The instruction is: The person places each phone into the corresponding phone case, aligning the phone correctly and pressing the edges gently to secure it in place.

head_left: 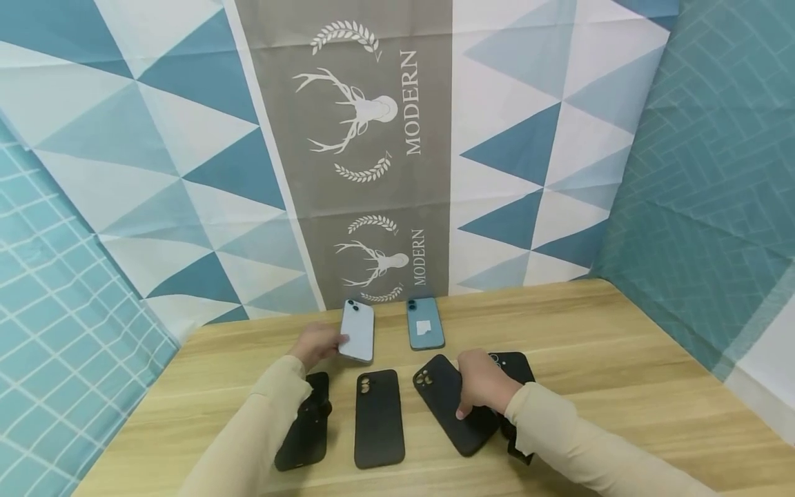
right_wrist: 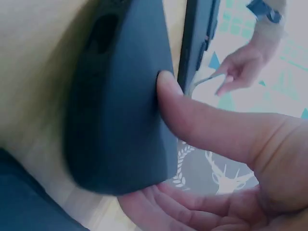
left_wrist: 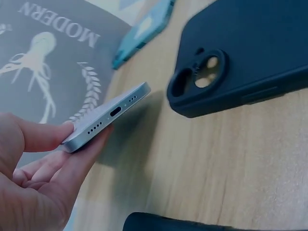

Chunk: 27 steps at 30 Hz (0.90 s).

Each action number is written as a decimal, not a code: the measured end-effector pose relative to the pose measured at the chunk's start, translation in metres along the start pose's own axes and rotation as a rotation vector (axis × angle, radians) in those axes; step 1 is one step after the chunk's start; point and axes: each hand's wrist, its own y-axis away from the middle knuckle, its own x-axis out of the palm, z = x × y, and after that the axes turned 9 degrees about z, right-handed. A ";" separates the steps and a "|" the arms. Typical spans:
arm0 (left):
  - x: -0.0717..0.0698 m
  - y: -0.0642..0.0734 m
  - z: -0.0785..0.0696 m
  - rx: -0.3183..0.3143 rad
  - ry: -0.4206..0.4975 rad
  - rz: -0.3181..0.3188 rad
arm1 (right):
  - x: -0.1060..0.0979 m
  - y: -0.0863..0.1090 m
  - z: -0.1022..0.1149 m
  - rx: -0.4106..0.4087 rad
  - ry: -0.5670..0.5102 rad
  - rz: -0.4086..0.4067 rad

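My left hand (head_left: 315, 343) pinches a pale, nearly white phone (head_left: 357, 331) by its lower left edge, thumb on its back and fingers beneath. In the left wrist view the phone's bottom end (left_wrist: 115, 113), with charging port and speaker holes, is tilted up off the wooden table. My right hand (head_left: 484, 379) holds a black phone case (head_left: 442, 393) with camera cutouts at its upper left corner. The right wrist view shows the thumb on one side of the case (right_wrist: 120, 110) and fingers curled at its end.
A teal phone (head_left: 425, 331) with a white patch lies at the back. One black case (head_left: 379, 421) lies front centre, another (head_left: 304, 438) partly under my left sleeve. Another black case (head_left: 515, 366) lies beyond my right hand. A printed cloth (head_left: 379, 193) hangs behind the table.
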 end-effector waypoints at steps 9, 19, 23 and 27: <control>-0.018 0.017 0.001 0.100 0.103 0.127 | -0.021 -0.006 -0.014 -0.015 -0.287 0.042; -0.012 0.042 0.009 0.145 0.234 0.190 | -0.029 -0.010 -0.035 -0.063 -0.587 0.126; -0.004 0.048 0.004 0.161 0.278 0.219 | -0.032 -0.011 -0.034 -0.074 -0.660 0.151; 0.003 0.056 -0.002 0.179 0.317 0.237 | -0.034 -0.012 -0.031 -0.088 -0.717 0.166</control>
